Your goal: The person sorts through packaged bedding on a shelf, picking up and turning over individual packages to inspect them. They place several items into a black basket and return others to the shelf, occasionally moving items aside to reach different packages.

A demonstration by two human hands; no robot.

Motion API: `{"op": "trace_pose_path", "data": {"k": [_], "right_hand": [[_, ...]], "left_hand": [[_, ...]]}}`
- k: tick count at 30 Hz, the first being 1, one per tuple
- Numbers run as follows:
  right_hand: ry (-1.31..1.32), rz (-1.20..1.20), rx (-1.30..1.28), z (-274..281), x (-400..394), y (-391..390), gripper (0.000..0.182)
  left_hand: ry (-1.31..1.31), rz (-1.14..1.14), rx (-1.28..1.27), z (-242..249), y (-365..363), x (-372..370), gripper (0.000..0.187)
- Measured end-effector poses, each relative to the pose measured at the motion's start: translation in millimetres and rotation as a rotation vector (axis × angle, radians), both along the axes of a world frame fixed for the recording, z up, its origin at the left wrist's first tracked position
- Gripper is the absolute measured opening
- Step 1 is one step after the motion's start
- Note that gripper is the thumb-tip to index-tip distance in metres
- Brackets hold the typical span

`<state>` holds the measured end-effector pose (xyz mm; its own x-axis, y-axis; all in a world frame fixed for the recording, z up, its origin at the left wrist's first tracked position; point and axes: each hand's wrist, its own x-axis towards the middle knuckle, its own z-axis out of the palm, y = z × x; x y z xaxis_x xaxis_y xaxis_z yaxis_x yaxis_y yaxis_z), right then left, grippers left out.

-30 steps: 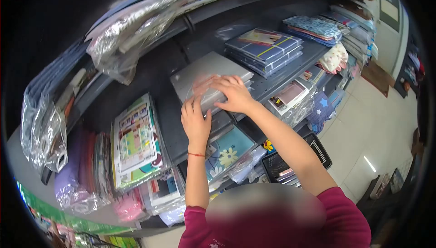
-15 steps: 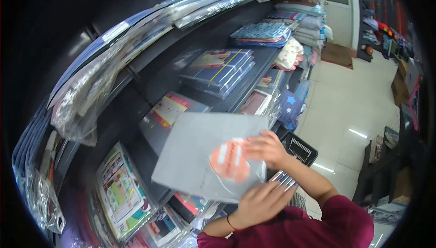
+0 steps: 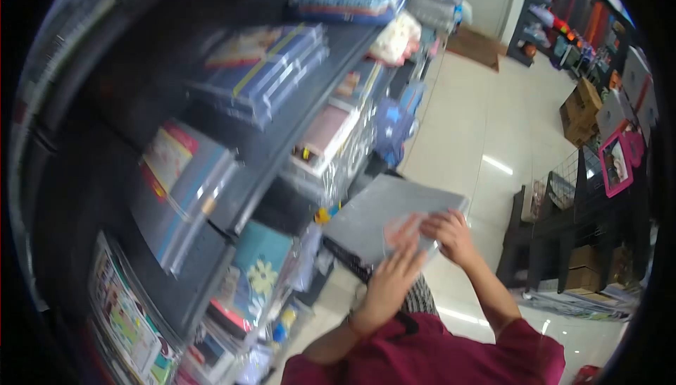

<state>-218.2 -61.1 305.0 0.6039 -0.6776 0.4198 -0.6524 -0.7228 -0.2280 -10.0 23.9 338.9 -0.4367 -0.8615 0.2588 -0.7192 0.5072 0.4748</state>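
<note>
A flat grey packet with an orange-red label lies face up in front of my body, slightly tilted. My right hand grips its right edge, fingertips over the face near the label. The fingers of my left hand lie long across the near edge, touching the packet beside the label; the thumb is hidden and motion smears the outline. Beneath the packet's left corner shows part of a black basket.
On my left, a dark shelf carries plastic-wrapped blue packs and a teal flowered pack. A tiled aisle runs ahead to a brown mat. Cardboard boxes and a pink frame stand on the right.
The grey packet and both hands have moved away from the shelf towards the aisle, now over the black basket. My view has turned to the right.
</note>
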Motion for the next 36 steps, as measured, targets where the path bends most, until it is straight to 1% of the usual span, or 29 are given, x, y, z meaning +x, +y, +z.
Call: {"op": "trace_pose_path", "data": {"k": [3,7,9,11,13,15,17,18,19,21,23,24,25,26,29,30,31,32,33,34,35,36], "right_hand": [[0.05,0.087,0.117,-73.8,19.8,-33.7,0.038],[0.171,0.202,0.172,-173.9,44.1,-67.3,0.033],[0.403,0.226,0.347,-228.0,58.1,-78.2,0.03],[0.606,0.202,0.577,-291.9,68.0,-89.8,0.028],[0.488,0.275,0.338,-311.4,80.6,-91.5,0.027],[0.56,0.259,0.377,-329.6,94.5,-97.5,0.03],[0.623,0.177,0.479,-342.0,106.1,-98.9,0.036],[0.611,0.176,0.478,-349.5,108.2,-97.2,0.037],[0.6,0.173,0.48,-355.3,107.1,-95.5,0.039],[0.584,0.171,0.481,-367.8,101.9,-86.9,0.041],[0.557,0.154,0.474,-377.7,109.4,-80.7,0.04],[0.596,0.188,0.613,-366.2,119.8,-81.6,0.041],[0.638,0.22,0.749,-351.4,123.9,-81.2,0.043],[0.684,0.252,0.888,-339.5,126.6,-79.9,0.044],[0.216,0.778,0.845,-280.4,144.1,-75.7,0.04],[0.182,0.761,0.876,-215.9,159.0,-76.2,0.037],[0.146,0.742,0.912,-127.9,180.8,-72.9,0.034],[-0.035,0.663,0.857,-60.8,200.2,-65.5,0.029],[-0.276,0.72,0.74,-21.7,218.5,-67.1,0.026],[-0.42,0.709,0.609,46.1,236.9,-59.4,0.02],[-0.523,0.777,0.438,84.5,256.6,-60.7,0.017],[-0.585,0.812,0.182,118.4,279.2,-62.9,0.019]], "left_hand": [[0.059,0.18,0.079,-92.8,-15.6,9.0,0.052],[0.238,0.401,0.295,-188.0,-26.0,23.2,0.053],[0.389,0.509,0.418,-240.9,-21.7,29.9,0.056],[0.49,0.58,0.363,-287.1,-22.3,36.5,0.052],[0.489,0.675,0.415,-330.4,-26.2,40.1,0.052],[0.456,0.754,0.615,-356.0,-35.0,45.8,0.049],[0.309,0.804,0.678,-385.6,-44.0,45.8,0.047],[0.299,0.82,0.663,-403.9,-44.0,42.6,0.043],[0.33,0.829,0.703,-409.0,-45.0,39.2,0.04],[0.379,0.692,0.914,-391.7,-40.9,40.8,0.037],[0.44,0.668,0.676,-371.8,-16.4,35.2,0.035],[0.48,0.65,0.636,-355.2,-3.6,36.0,0.036],[0.521,0.627,0.596,-327.8,9.8,36.0,0.038],[0.496,0.599,0.642,-270.3,19.1,44.8,0.037],[0.445,0.635,0.74,-175.4,41.3,71.8,0.036],[0.464,0.636,0.507,-129.5,46.0,88.2,0.034],[0.48,0.631,0.279,-79.2,49.2,108.5,0.032],[0.361,0.688,0.113,-34.7,51.9,126.2,0.032],[0.304,0.675,-0.111,-3.6,51.6,149.8,0.031],[0.19,0.764,-0.209,52.7,55.0,159.5,0.03],[0.04,0.827,-0.482,81.1,54.5,174.3,0.029],[0.04,0.813,-0.515,115.9,55.5,187.8,0.028]]}}
